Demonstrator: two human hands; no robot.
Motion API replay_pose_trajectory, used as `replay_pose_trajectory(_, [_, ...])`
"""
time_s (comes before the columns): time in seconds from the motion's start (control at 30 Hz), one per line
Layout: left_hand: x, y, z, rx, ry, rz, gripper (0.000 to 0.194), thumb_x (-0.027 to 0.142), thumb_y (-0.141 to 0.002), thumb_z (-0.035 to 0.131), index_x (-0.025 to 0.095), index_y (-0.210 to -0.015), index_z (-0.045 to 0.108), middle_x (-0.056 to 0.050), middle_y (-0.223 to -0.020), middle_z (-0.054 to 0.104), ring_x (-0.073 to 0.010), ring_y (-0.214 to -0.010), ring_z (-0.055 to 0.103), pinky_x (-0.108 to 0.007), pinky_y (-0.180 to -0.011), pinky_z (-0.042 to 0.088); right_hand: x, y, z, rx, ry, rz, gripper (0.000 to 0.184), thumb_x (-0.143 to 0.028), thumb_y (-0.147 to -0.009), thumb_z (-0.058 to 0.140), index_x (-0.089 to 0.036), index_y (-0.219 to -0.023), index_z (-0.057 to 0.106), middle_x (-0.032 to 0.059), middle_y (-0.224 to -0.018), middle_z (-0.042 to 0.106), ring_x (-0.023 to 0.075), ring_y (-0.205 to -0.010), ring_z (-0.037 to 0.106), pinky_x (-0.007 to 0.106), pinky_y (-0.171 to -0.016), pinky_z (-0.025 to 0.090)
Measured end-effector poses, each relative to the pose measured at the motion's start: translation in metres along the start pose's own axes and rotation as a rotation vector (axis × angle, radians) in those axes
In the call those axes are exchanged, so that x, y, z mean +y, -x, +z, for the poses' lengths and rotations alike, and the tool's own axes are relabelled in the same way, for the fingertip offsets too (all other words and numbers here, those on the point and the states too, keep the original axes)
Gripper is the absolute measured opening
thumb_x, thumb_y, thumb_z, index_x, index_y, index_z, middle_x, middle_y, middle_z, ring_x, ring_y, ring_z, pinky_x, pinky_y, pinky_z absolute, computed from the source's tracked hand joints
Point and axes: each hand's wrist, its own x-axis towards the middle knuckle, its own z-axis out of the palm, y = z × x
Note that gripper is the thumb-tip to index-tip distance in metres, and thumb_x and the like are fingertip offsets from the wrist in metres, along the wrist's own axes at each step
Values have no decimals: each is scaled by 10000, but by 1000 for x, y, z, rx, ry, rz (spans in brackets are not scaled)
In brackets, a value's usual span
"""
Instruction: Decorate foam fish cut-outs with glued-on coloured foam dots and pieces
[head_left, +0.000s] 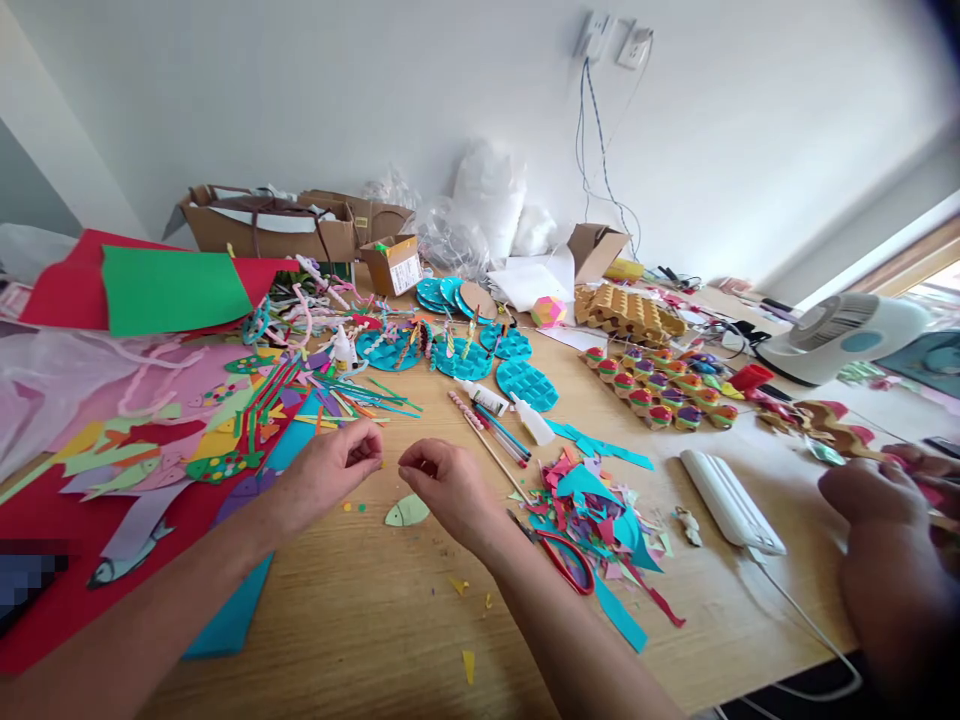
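Note:
Over the wooden table (330, 600), my left hand (337, 460) is closed in a pinch, thumb against fingertips. A short gap away, my right hand (442, 485) is pinched the same way. Anything between either set of fingers is too small to make out. Just below the right fingertips lies a pale green paper fish (406, 511) with a drawn eye. Small coloured paper dots (362, 508) rest to its left. Yellow scraps (469, 665) lie nearer to me. Red-handled scissors (566, 562) are beside my right forearm.
Paper scraps (600, 510), pens (502, 435) and glue bottles (534, 420) lie to the right. Paper fish (225, 467) and coloured sheets spread at left. A power bank (731, 500), painted egg cartons (660, 390) and a fan (840, 335) stand further right, near another person's hands (877, 495).

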Motion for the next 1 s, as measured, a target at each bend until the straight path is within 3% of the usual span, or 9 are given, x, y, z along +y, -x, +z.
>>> replay_pose_trajectory(0.67, [13, 3, 3, -23, -69, -35, 51, 252, -735, 465, 207, -716, 480, 54, -606, 515, -110, -584, 506, -201, -525, 379, 0, -2, 6, -43, 92, -77, 123, -89, -721, 506, -160, -699, 604, -12, -661, 602, 92, -604, 513, 179, -556, 352])
replay_pose_trajectory(0.83, [0, 19, 6, -44, -299, 69, 132, 181, -783, 437, 208, -789, 566, 3, -772, 617, -147, -718, 560, -253, -655, 427, 11, -8, -6, -215, 357, -165, 149, -97, -773, 476, -146, -789, 615, 19, -765, 625, 103, -689, 536, 186, -605, 360])
replay_pose_trajectory(0.93, [-8, 35, 19, -149, -436, 174, 226, 94, -798, 397, 189, -795, 602, -30, -803, 619, -182, -818, 550, -303, -757, 432, 21, -11, -9, -351, 528, -235, 155, -99, -770, 483, -154, -784, 626, 30, -791, 624, 115, -690, 537, 202, -587, 343])
replay_pose_trajectory(1.0, [-13, 45, 30, -199, -461, 204, 280, 58, -810, 373, 183, -898, 607, -46, -914, 616, -186, -906, 533, -307, -811, 433, 25, -12, -8, -399, 560, -255, 146, -117, -766, 497, -167, -773, 634, 31, -797, 622, 119, -666, 537, 209, -552, 322])
